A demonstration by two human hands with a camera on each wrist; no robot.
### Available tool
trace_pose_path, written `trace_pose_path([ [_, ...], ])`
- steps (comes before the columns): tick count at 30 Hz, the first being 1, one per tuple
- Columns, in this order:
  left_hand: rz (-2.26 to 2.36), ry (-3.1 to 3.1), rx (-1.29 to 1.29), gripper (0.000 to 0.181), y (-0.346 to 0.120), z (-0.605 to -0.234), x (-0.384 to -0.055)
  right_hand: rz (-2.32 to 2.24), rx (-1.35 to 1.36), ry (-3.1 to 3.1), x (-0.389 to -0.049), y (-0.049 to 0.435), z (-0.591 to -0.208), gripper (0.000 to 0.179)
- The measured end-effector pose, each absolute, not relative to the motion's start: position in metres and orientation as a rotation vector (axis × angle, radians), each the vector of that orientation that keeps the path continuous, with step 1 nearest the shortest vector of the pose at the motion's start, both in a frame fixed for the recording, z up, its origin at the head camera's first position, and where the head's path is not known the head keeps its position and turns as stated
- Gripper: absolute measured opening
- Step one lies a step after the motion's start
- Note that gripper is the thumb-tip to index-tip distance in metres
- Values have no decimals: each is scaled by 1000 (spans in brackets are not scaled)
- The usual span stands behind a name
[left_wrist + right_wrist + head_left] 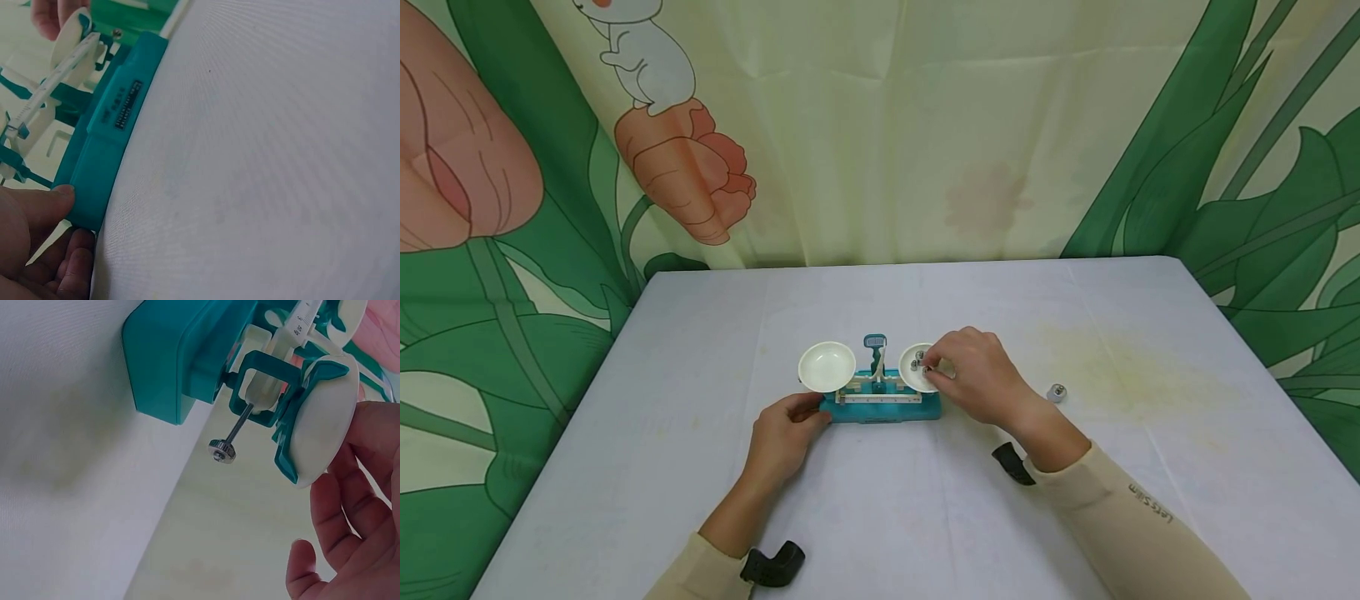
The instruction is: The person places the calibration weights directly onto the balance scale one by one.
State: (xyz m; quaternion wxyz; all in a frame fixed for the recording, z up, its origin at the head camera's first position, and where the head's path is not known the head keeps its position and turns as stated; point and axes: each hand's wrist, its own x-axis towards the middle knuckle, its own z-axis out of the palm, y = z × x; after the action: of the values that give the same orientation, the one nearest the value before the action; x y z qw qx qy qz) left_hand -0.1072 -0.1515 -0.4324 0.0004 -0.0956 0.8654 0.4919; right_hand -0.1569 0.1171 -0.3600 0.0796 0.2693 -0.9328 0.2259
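Observation:
A small teal balance scale (883, 410) stands on the table, with a white left pan (827, 367) and a white right pan (912, 377). Several small metal weights (917, 360) lie in the right pan. My left hand (784, 437) grips the left end of the teal base, its thumb (61, 199) on the front. Over the right pan, my right hand (981, 375) pinches a small metal weight, mostly covered by the fingertips. In the right wrist view the pan's underside (325, 422) hides those fingertips.
Another metal weight (1057, 392) stands on the table to the right of the scale. A white cloth covers the table (662, 500). Behind it hangs a printed curtain (880, 167). A knurled metal knob (222, 451) sticks out from the beam's right end.

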Motion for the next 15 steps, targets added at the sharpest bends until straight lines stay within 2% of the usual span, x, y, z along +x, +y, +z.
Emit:
trace_pose_path([
  [15,1545,2723,-299,36,-151,-432,-107,754,821,-2676,-158,116,-364,23],
])
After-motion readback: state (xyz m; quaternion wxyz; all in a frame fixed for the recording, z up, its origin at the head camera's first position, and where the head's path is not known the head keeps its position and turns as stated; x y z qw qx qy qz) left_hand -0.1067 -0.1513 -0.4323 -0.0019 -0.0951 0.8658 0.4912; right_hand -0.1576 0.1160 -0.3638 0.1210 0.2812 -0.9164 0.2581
